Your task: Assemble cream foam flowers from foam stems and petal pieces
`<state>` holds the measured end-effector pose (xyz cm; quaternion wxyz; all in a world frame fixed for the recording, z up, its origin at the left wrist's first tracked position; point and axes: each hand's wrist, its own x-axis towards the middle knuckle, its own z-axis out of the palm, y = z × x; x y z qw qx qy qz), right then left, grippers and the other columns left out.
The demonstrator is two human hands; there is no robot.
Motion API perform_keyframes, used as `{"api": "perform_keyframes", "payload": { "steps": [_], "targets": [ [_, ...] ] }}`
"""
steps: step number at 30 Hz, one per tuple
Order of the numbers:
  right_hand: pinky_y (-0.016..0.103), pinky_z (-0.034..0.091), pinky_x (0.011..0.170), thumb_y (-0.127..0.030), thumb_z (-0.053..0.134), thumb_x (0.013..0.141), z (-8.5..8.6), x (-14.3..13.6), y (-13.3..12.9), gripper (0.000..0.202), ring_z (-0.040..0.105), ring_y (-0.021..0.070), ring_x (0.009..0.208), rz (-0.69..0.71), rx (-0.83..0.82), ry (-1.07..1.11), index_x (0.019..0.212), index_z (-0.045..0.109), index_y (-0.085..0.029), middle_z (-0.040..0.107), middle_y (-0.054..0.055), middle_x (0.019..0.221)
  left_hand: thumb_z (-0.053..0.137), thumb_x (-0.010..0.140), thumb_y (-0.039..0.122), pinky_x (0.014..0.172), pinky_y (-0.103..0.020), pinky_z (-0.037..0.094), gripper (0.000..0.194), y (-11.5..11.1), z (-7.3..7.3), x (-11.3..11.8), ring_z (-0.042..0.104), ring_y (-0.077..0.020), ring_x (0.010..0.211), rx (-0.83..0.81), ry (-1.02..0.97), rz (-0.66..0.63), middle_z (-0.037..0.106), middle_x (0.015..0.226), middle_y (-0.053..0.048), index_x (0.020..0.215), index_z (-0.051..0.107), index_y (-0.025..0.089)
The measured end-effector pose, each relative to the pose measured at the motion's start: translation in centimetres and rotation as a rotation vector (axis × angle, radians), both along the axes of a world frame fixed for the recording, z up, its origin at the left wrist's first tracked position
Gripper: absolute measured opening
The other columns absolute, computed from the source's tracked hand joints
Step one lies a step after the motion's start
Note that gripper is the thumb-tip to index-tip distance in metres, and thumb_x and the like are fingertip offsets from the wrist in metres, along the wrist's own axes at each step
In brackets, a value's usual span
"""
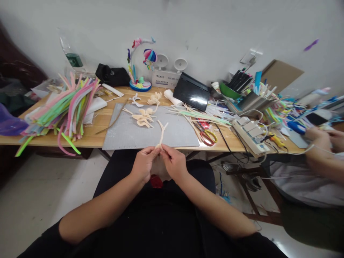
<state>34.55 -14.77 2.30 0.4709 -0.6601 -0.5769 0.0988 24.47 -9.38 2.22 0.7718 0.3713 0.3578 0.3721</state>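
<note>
My left hand (144, 162) and my right hand (173, 161) meet just in front of the table edge, fingers pinched together. Between their fingertips they hold a cream pipe cleaner (162, 135), whose upper end forks into two prongs over the mat. How it is bent inside the fingers is hidden. On the grey cutting mat (177, 132) lie several shaped cream pipe-cleaner pieces (143, 120), with a flower-like one (154, 98) behind them. A white branched piece (136, 99) rests near the mat's back edge.
A bundle of coloured pipe cleaners (70, 107) overhangs the table at left. Scissors (208, 137), loose pipe cleaners (193, 116) and a power strip (249, 136) lie at right. A black box (192, 91) and a balloon ornament (140, 84) stand behind. Another person's hands (322, 138) work far right.
</note>
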Motion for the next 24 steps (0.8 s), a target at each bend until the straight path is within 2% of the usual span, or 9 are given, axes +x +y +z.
{"api": "perform_keyframes", "payload": {
  "steps": [3,6,9,13,16,21,24],
  "targets": [
    [0.029,0.047,0.077,-0.025,0.041,0.083,-0.4,-0.3,-0.3,0.033,0.061,0.0186,0.086,0.0,-0.003,-0.184,0.111,0.054,-0.014,0.065,0.011,0.098,0.068,0.062,0.029,0.053,-0.02,0.038,0.019,-0.2,0.3,0.2,0.05,-0.0079,0.052,-0.046,-0.041,-0.007,0.058,0.057,0.001,0.067,0.06,0.013],
    [0.029,0.047,0.069,-0.027,0.041,0.082,-0.4,-0.1,-0.4,0.036,0.062,0.02,0.078,0.013,-0.049,-0.293,0.112,0.053,-0.009,0.066,0.013,0.091,0.066,0.064,0.03,0.054,-0.02,0.038,0.02,-0.2,0.3,0.1,0.05,-0.008,0.053,0.005,-0.032,-0.036,0.057,0.057,0.002,0.065,0.057,0.013],
    [0.026,0.045,0.068,-0.029,0.042,0.083,0.6,0.6,-0.5,0.03,0.061,0.017,0.074,0.078,-0.076,-0.296,0.105,0.057,-0.013,0.067,0.009,0.084,0.061,0.068,0.034,0.053,-0.02,0.036,0.022,-0.1,0.1,-0.1,0.047,-0.0079,0.053,0.172,0.084,-0.068,0.054,0.057,0.003,0.064,0.055,0.013],
    [0.022,0.041,0.065,-0.027,0.037,0.085,2.4,1.7,-0.5,0.028,0.056,0.0127,0.068,0.069,-0.058,-0.264,0.08,0.061,-0.016,0.062,0.004,0.07,0.056,0.071,0.036,0.054,-0.02,0.033,0.023,0.3,0.4,-0.6,0.044,-0.0085,0.055,0.45,0.299,-0.162,0.051,0.057,0.003,0.064,0.055,0.014],
    [0.022,0.039,0.063,-0.026,0.039,0.084,3.4,2.2,-0.3,0.026,0.055,0.0126,0.067,0.093,-0.1,-0.359,0.076,0.061,-0.016,0.062,0.004,0.07,0.056,0.071,0.034,0.056,-0.022,0.034,0.022,0.7,0.7,-0.8,0.043,-0.0094,0.057,0.586,0.405,-0.247,0.051,0.057,0.002,0.061,0.056,0.014],
    [0.023,0.036,0.061,-0.021,0.04,0.083,4.0,2.6,0.1,0.022,0.055,0.0134,0.066,0.276,-0.307,-0.613,0.078,0.06,-0.015,0.063,0.005,0.071,0.058,0.068,0.034,0.058,-0.024,0.036,0.022,1.1,0.8,-0.7,0.048,-0.0117,0.059,0.52,0.41,-0.349,0.057,0.062,-0.002,0.072,0.062,0.013],
    [0.023,0.036,0.062,-0.019,0.041,0.083,3.9,3.1,0.5,0.02,0.055,0.0135,0.067,0.339,-0.301,-0.653,0.079,0.06,-0.015,0.063,0.005,0.072,0.06,0.065,0.031,0.06,-0.024,0.038,0.02,1.2,1.1,-0.7,0.051,-0.0128,0.063,0.445,0.319,-0.427,0.06,0.067,-0.003,0.075,0.063,0.013]
  ]
}}
